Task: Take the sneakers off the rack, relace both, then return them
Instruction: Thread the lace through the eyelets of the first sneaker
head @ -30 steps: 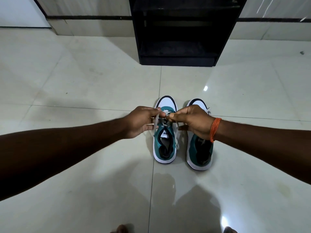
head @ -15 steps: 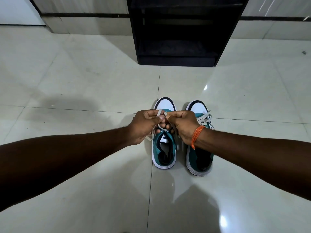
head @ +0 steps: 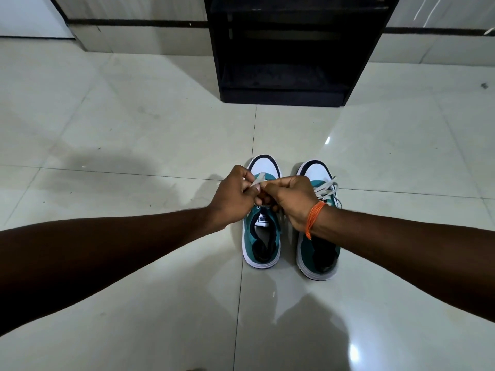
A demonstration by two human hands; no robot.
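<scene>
Your hands have come together in the last second. Then, a stretch of lace ran between them. Now your left hand (head: pixel 235 196) and right hand (head: pixel 292 202) sit knuckle to knuckle above the tongue of the left sneaker (head: pixel 263 166). Your right hand has also slid clear of the right sneaker (head: pixel 317 171), so its grey laces show, crossed over the throat.

I read this as a knot being drawn up on the left sneaker, with the return to the rack (head: pixel 289 49) not yet begun. Your fingers (head: pixel 281 183) on both hands are curled tight, pinching the pale lace (head: pixel 259 179), whose flat end pokes up between them.

Both sneakers stand side by side on the floor (head: pixel 134 129), toes toward the black rack and apart from it. They have teal uppers, white toecaps with dark rims, and white soles.
</scene>
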